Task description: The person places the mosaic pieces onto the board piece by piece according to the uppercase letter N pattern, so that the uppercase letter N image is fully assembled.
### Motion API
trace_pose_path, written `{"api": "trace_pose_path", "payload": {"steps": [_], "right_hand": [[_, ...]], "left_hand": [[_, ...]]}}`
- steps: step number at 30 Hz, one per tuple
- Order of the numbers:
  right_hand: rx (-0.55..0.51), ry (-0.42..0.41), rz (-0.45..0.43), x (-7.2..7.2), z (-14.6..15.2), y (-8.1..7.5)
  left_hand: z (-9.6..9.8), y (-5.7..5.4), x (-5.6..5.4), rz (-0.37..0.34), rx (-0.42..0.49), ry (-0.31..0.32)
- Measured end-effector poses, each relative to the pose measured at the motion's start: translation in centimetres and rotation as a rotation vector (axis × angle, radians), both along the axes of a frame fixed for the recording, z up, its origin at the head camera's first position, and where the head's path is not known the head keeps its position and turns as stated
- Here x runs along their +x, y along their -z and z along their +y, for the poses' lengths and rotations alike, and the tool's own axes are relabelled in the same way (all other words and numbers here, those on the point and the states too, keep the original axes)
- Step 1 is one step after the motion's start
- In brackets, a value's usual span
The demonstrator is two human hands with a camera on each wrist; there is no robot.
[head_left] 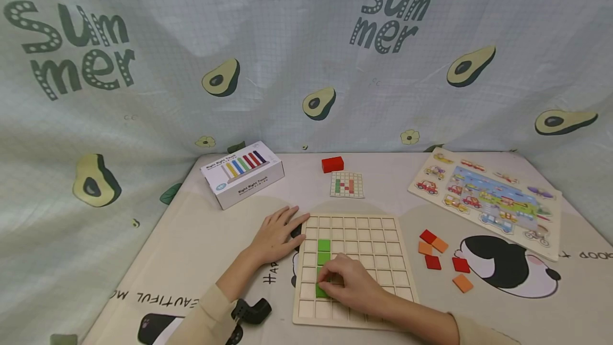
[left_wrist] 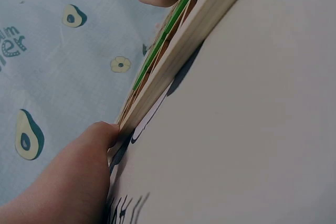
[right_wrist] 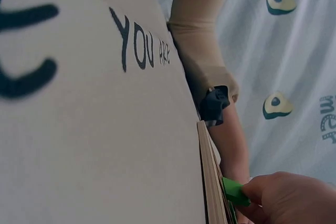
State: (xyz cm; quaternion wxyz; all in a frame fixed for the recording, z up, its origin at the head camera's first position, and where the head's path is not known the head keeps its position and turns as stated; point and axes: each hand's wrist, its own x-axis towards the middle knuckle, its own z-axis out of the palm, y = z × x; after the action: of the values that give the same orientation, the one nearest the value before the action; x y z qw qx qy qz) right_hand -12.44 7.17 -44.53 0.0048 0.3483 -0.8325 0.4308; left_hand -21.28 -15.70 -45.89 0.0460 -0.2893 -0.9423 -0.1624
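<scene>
A wooden grid board (head_left: 356, 270) lies on the table with a column of green square tiles (head_left: 324, 245) in its second column from the left. My right hand (head_left: 354, 284) is over the lower end of that column. In the right wrist view, its thumb and fingers pinch a green tile (right_wrist: 236, 191), which is tilted at the board. The fingers partly cover the lower tiles in the head view. My left hand (head_left: 275, 236) rests at the board's left edge with its fingers extended; its thumb touches the edge in the left wrist view.
Several red and orange tiles (head_left: 433, 262) lie right of the board. Behind it are a small pattern card (head_left: 347, 185) and a red block (head_left: 332, 164). A white toy box (head_left: 244, 174) stands back left; a vehicle picture puzzle (head_left: 493, 201) lies back right.
</scene>
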Motion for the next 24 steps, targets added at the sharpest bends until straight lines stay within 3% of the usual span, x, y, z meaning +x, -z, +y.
{"api": "trace_pose_path", "payload": {"steps": [20,24], "right_hand": [[0.172,-0.062,0.172,0.81,0.78,0.03],[0.191,-0.060,0.163,0.95,0.90,0.00]], "left_hand": [[-0.03,-0.10,0.05,-0.006,-0.005,0.001],[-0.01,-0.13,0.08,-0.007,-0.005,-0.001]]}}
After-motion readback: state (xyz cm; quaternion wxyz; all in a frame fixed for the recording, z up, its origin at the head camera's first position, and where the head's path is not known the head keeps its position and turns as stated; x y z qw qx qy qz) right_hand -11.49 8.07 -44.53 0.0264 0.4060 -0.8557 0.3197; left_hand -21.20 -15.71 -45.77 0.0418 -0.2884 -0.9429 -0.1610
